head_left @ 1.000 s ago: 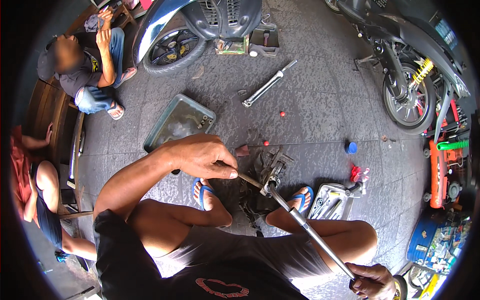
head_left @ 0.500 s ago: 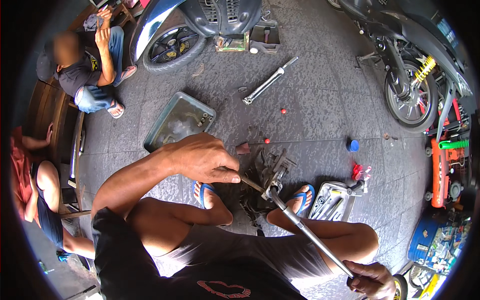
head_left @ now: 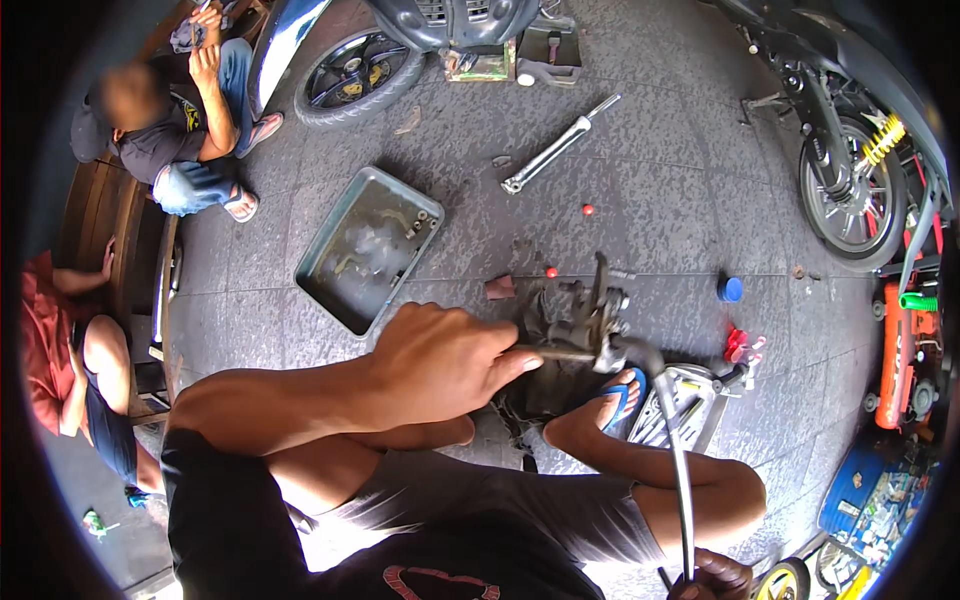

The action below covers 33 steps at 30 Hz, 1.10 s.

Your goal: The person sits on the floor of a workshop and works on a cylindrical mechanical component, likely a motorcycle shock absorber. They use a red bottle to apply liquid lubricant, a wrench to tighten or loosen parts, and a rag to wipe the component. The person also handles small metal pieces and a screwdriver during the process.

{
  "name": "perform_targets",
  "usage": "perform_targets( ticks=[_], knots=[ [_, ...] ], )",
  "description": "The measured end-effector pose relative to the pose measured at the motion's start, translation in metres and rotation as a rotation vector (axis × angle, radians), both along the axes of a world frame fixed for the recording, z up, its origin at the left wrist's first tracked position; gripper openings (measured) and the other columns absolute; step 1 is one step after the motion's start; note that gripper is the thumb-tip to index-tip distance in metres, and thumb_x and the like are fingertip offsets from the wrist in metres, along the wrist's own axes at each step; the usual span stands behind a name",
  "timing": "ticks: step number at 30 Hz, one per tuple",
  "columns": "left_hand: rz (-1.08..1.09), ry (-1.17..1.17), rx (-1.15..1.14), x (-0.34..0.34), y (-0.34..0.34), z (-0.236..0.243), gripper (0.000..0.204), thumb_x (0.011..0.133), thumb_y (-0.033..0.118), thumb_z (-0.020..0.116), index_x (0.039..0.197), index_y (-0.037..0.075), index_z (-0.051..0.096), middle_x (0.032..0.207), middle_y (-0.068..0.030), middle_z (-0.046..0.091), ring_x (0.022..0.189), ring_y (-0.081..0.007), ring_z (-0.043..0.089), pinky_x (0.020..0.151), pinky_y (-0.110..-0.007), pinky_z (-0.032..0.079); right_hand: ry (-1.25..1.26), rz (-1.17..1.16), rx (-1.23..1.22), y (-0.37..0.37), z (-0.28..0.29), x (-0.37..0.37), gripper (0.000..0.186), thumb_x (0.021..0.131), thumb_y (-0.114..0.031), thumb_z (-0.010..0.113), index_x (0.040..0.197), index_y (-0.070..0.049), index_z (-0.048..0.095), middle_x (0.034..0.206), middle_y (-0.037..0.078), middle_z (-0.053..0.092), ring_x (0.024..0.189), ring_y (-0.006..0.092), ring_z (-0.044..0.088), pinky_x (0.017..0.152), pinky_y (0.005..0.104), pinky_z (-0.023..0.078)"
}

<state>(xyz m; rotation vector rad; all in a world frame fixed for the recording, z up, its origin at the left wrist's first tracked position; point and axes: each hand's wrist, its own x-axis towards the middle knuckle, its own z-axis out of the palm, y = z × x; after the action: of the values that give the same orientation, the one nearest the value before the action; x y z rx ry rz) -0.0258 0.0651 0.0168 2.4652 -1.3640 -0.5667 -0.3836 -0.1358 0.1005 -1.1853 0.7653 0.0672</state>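
My left hand [head_left: 445, 360] is closed around a thin, brownish metal bar [head_left: 562, 354], its thumb lying along it. The bar's far end meets a dark, greasy metal assembly [head_left: 606, 318] between my feet, which has bolts and an upright lever-like arm. From this assembly a long silver tube [head_left: 682, 475], dark and bent at its top, runs down toward me. At the lower edge my right hand [head_left: 715, 577], partly cut off, grips the tube's near end. What kind of part the assembly is, I cannot make out.
A grey tray [head_left: 330, 285] with small parts lies left, a metal toolbox [head_left: 712, 425] by my right foot. A shock-absorber-like rod [head_left: 560, 143], blue cap [head_left: 731, 289] and red balls [head_left: 588, 210] lie ahead. Motorcycles stand beyond; two people sit left.
The assembly has come up and to the right, and the tube has swung steeper. My left hand has moved right with the bar. My right hand is lower and further left.
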Motion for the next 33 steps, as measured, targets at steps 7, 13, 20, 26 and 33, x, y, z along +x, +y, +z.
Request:
perform_targets(
  ticks=[7, 13, 20, 26, 33],
  knots=[
    [-0.109, 0.541, 0.1, 0.021, 0.001, -0.004, 0.042, 0.105, 0.04, 0.049, 0.088, 0.003, 0.06, 0.057, -0.009, 0.056, 0.052, -0.0315, 0.061, 0.051, -0.046, 0.048, 0.22, 0.085, 0.046, -0.025, 0.012, 0.017, 0.036, 0.093, -0.002, 0.061, 0.127, 0.008, 0.06, 0.062, -0.001, 0.053, 0.045, 0.0033, 0.041, 0.039, 0.0175, 0.028],
    [-0.048, 1.629, 0.344, 0.051, 0.009, -0.026, 0.035, 0.108, 0.036, 0.045, 0.1, 0.004, 0.057, 0.064, 0.0055, 0.039, 0.053, -0.0029, 0.038, 0.044, -0.023, 0.032, 0.146, 0.107, 0.149, -0.018, 0.014, 0.024, 0.031, 0.093, -0.012, 0.067, 0.112, 0.012, 0.065, 0.06, -0.004, 0.052, 0.047, 0.0013, 0.038, 0.042, 0.0186, 0.025],
    [0.034, 1.624, 0.228, 0.03, 0.011, -0.028, 0.033, 0.106, 0.033, 0.051, 0.097, 0.002, 0.06, 0.06, 0.0077, 0.036, 0.052, -0.0027, 0.035, 0.045, -0.022, 0.028, 0.149, 0.005, 0.024, 0.0, -0.003, -0.013, 0.029, 0.092, -0.008, 0.068, 0.117, 0.007, 0.068, 0.059, -0.001, 0.055, 0.047, 0.0029, 0.041, 0.043, 0.0203, 0.029],
    [-0.047, 1.579, 0.143, 0.026, 0.002, -0.031, 0.034, 0.106, 0.034, 0.05, 0.1, 0.002, 0.062, 0.065, 0.0062, 0.042, 0.055, -0.0034, 0.039, 0.048, -0.022, 0.03, 0.038, 0.086, 0.006, -0.01, -0.016, -0.034, 0.04, 0.091, -0.003, 0.07, 0.129, 0.005, 0.061, 0.063, 0.0, 0.059, 0.048, 0.0042, 0.046, 0.043, 0.021, 0.032],
    [-0.125, 1.438, 0.047, 0.023, 0.003, -0.03, 0.04, 0.106, 0.039, 0.049, 0.098, 0.002, 0.062, 0.07, 0.0038, 0.047, 0.064, -0.0059, 0.045, 0.056, -0.026, 0.038, 0.138, 0.062, 0.041, -0.009, -0.004, -0.029, 0.055, 0.086, 0.005, 0.065, 0.138, 0.008, 0.05, 0.068, 0.003, 0.064, 0.054, 0.0074, 0.054, 0.051, 0.0206, 0.044]
  ],
)
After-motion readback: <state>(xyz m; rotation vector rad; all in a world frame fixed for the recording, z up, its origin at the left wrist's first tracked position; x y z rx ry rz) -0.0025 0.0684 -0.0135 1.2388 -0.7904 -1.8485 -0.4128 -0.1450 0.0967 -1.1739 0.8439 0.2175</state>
